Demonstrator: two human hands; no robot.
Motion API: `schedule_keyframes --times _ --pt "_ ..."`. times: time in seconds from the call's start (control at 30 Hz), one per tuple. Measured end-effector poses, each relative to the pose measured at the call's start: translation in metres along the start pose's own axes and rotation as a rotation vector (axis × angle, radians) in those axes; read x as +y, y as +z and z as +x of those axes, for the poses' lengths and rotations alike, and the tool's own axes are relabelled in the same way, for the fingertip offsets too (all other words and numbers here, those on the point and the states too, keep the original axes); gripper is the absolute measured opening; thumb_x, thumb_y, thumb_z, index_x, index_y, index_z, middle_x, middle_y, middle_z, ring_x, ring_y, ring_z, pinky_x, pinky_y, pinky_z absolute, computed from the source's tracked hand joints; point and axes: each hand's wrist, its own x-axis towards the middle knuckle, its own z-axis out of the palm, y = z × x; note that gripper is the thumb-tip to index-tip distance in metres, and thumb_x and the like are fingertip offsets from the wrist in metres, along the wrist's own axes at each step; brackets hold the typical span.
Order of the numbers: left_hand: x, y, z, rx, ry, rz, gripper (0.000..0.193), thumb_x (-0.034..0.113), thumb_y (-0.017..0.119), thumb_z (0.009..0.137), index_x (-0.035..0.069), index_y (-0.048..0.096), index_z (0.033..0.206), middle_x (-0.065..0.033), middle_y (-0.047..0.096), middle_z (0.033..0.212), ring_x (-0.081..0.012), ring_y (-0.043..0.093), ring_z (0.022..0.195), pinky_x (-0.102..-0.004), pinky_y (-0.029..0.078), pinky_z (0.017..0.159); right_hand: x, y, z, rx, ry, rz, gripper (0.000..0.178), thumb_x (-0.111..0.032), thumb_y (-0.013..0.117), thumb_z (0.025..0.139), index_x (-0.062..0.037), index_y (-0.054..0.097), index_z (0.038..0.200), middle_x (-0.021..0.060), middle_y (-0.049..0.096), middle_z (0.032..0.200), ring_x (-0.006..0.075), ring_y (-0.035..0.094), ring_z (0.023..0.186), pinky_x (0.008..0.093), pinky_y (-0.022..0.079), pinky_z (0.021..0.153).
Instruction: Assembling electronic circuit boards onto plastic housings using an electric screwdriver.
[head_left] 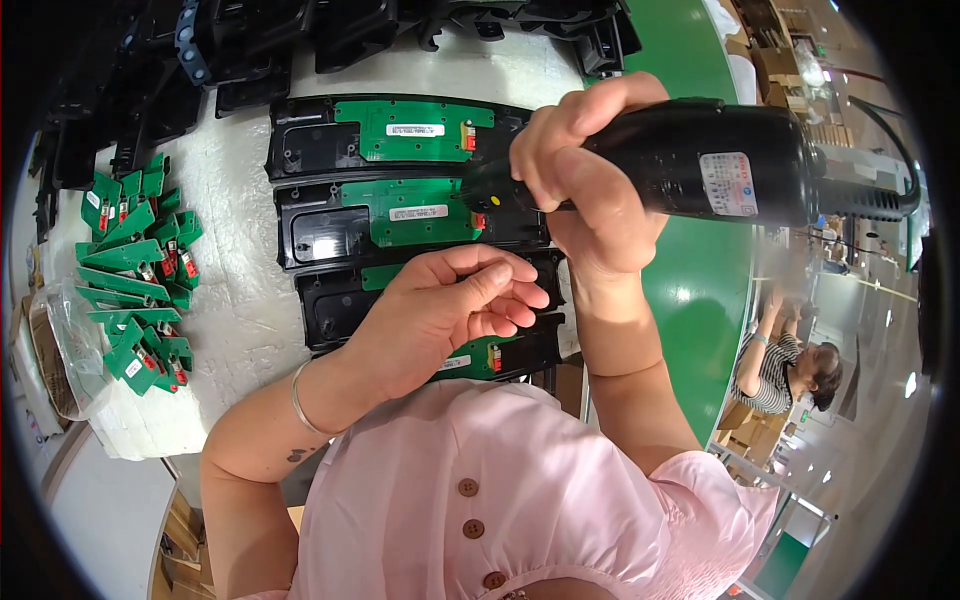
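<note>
My right hand [590, 170] is wrapped around a thick black electric screwdriver [670, 155], with a cable leaving its back end at the right. The screwdriver's nose points left, over the right end of a green circuit board [400, 220] lying in a black plastic panel [310, 240]. Whether its bit touches a screw is hidden. My left hand [440, 310] is loosely curled below that panel, thumb against the fingers; anything within them is hidden. Another black panel [300, 145] with a green board [390, 125] lies just beyond, and more panels lie partly under my left hand.
Several loose green circuit boards [135, 265] with red connectors are heaped at the left, beside a clear plastic bag [75, 350]. Black plastic parts [350, 35] crowd the far edge. A green surface [690, 300] stretches along the right, with another person [785, 370] beyond it.
</note>
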Motion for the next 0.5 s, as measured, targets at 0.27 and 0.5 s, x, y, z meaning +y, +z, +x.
schedule_keyframes --times 0.27,0.5 --pt "-0.003 -0.001 0.001 0.044 0.042 -0.040 0.022 0.022 0.044 0.091 0.002 0.052 0.093 -0.0070 0.059 0.082 -0.0103 0.054 0.071 -0.0202 0.044 0.062 -0.002 0.005 0.000 0.082 0.036 -0.023 0.013 0.007 0.056 0.059 0.0013 0.050 0.069 0.0040 0.048 0.063 0.0088 0.044 0.047 0.0205 0.037 0.044" --pt "0.002 0.000 0.000 0.151 0.054 -0.074 0.021 0.022 0.053 0.087 0.002 0.059 0.089 -0.0023 0.058 0.078 -0.0058 0.053 0.070 -0.0170 0.044 0.060 -0.055 -0.012 -0.004 -0.149 -0.182 0.229 0.035 -0.002 0.042 0.066 -0.0066 0.044 0.101 -0.0050 0.041 0.057 0.0078 0.042 0.049 0.0240 0.035 0.053"
